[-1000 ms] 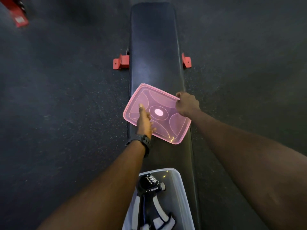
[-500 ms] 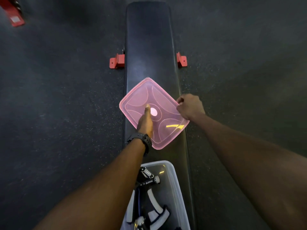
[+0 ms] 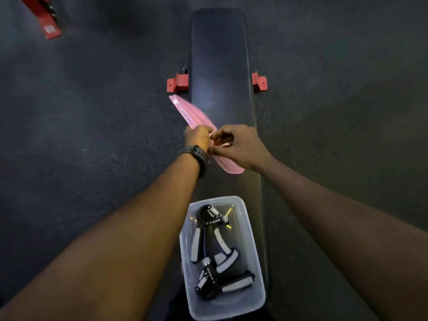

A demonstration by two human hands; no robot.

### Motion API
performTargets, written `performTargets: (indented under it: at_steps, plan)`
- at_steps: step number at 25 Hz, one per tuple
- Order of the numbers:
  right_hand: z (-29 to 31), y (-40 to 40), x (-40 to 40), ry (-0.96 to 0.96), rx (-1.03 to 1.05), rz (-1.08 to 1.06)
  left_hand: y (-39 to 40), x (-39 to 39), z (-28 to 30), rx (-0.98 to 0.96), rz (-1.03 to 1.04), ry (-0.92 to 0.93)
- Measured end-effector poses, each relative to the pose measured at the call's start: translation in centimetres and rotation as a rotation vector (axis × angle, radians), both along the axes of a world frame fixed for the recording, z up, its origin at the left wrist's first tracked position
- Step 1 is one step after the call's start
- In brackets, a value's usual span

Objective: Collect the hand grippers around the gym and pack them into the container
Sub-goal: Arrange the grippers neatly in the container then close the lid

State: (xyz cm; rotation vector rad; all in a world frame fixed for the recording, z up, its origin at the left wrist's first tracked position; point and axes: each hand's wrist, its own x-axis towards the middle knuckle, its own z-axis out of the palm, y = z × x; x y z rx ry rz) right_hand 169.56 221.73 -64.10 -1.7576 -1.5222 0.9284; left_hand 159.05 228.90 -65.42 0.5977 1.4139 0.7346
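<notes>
Two forearms enter from the lower edge of the frame, both bare to the point where the frame cuts them off; no sleeves visible. Left hand (image 3: 198,137): bare, no rings seen. Left wrist carries a dark wristwatch (image 3: 196,156) with a grey-black moulded strap (ridged, buckle side facing the camera; the dial itself is turned out of sight). Right hand (image 3: 240,144): bare, no glove, and nothing worn on the right wrist or forearm.
</notes>
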Motion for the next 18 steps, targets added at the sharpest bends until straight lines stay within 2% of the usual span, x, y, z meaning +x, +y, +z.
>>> performTargets:
  at_steps: [2, 5, 6, 9, 10, 12, 14, 15, 16, 18]
  plan:
    - [0.1, -1.1, 0.3, 0.059, -0.035, -0.186, -1.1, -1.9, -0.4, 0.012, 0.025, 0.022]
    - [-1.1, -3.8, 1.7, -0.130, -0.164, -0.509, -5.5, -5.2, 0.1, -0.134, -0.009, -0.061]
    - [-1.5, -5.1, 1.7, -0.098, -0.272, -0.554, -7.5, -6.3, -0.1, -0.180, -0.028, -0.099]
    - [-2.9, -10.4, -0.3, 0.193, -0.484, -0.571, -14.5, -9.1, -0.4, -0.304, -0.050, -0.160]
    - [-3.3, -12.4, -1.3, 0.235, -0.506, -0.569, -16.7, -10.0, -0.8, -0.280, -0.038, -0.104]
    - [-3.8, -16.3, -3.4, 0.243, -0.529, -0.587, -20.7, -11.7, -1.2, -0.162, -0.046, 0.232]
    - [-4.0, -19.2, -5.7, 0.167, -0.547, -0.578, -24.0, -12.8, -1.6, -0.010, -0.180, 0.567]
    - [-4.0, -20.1, -6.8, 0.106, -0.537, -0.574, -25.4, -13.0, -1.8, 0.047, -0.244, 0.675]
    - [-4.1, -20.7, -7.8, 0.041, -0.514, -0.574, -26.5, -13.3, -2.7, 0.073, -0.279, 0.725]
    - [-4.6, -21.3, -8.8, -0.075, -0.471, -0.595, -27.3, -13.4, -3.6, 0.041, -0.305, 0.660]
